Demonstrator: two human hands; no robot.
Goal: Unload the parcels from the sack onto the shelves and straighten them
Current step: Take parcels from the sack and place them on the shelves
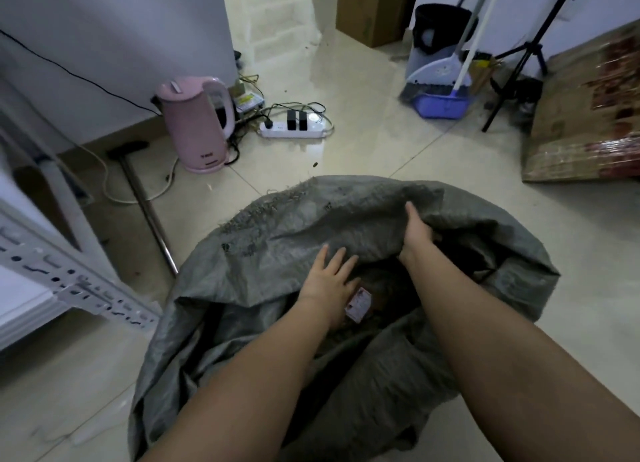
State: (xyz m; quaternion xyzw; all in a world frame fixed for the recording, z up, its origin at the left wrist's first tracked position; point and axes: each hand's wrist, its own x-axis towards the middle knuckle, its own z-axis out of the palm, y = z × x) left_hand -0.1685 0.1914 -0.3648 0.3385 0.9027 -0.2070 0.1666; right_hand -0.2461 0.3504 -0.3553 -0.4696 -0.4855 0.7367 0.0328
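A large grey woven plastic sack (346, 253) lies open-mouthed on a pale tiled floor (415, 156). Inside its dark opening sits a brown parcel with a pink-and-white label (358, 304); the rest of the contents are too dark to tell. The left hand (329, 281) rests flat on the sack's far lip, fingers straight and slightly spread. The right hand (417, 234) grips a fold of that lip, fingers curled under the cloth. A white slotted metal shelf frame (69, 281) stands to the left, near the sack.
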